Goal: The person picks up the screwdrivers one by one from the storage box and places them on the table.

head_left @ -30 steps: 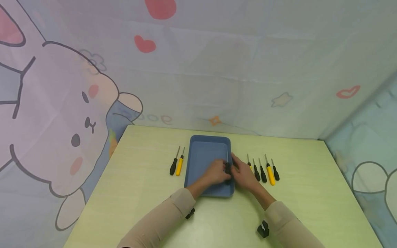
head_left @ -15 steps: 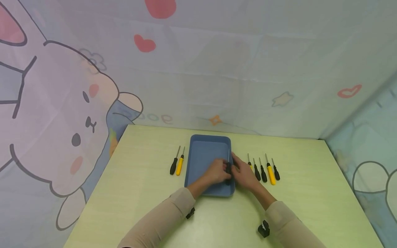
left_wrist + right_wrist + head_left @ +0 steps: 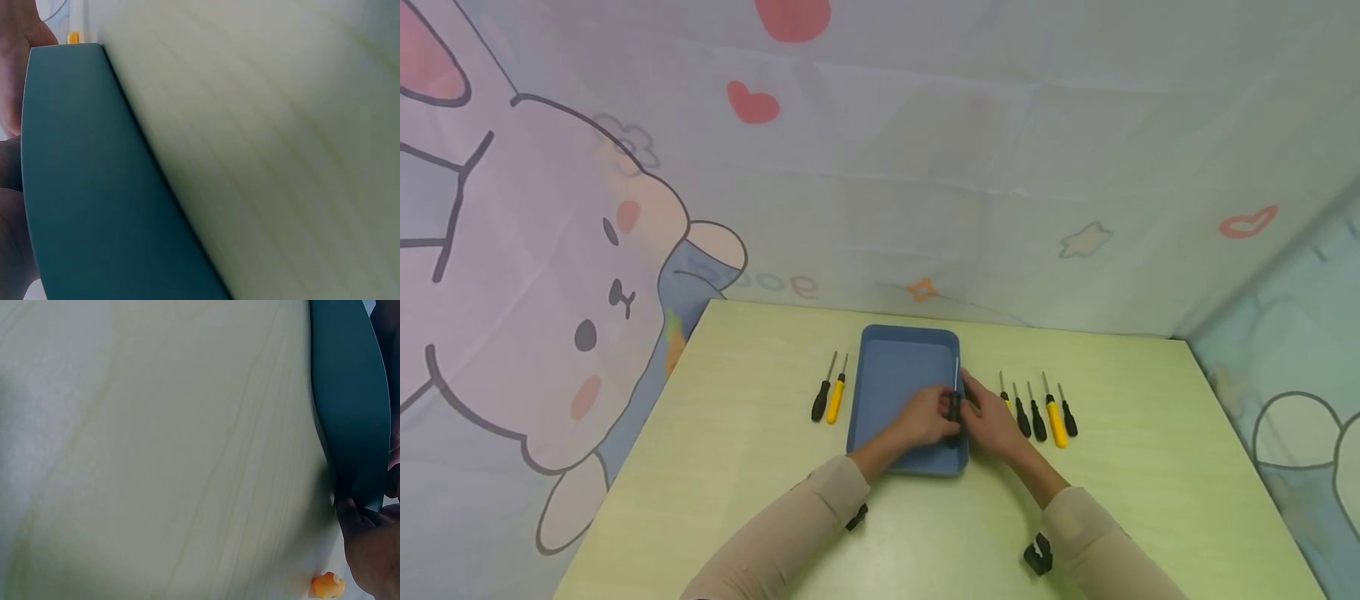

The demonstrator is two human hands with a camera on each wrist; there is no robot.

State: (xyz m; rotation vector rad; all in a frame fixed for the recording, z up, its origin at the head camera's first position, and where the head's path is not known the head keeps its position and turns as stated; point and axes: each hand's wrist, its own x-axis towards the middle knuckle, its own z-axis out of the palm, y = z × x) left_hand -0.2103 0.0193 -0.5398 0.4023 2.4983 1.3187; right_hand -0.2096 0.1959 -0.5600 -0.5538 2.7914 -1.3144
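Note:
A blue tray (image 3: 891, 354) lies on the table. Over its right side my left hand (image 3: 925, 414) holds a screwdriver (image 3: 953, 408) by its black handle, the thin metal shaft pointing to the far side, close along the right wall. My right hand (image 3: 992, 421) grips the tray's right wall, fingers along the outside and thumb at the rim, right beside the screwdriver's handle. In the right wrist view the fingers of the right hand (image 3: 375, 550) show at the tray's outer wall (image 3: 350, 406). The left wrist view shows mostly the tray's near wall (image 3: 94, 169).
Left of the tray lie a black screwdriver (image 3: 821, 402) and a yellow one (image 3: 836, 400). Several more, black (image 3: 1037, 422) and yellow (image 3: 1056, 425), stand in a row to its right, shafts pointing away. A patterned cloth (image 3: 925, 167) hangs behind the table's far edge.
The held screwdriver's shaft has shifted slightly to the right, nearer the tray's right wall. Both hands have stayed almost in place, and the head view has shifted a little.

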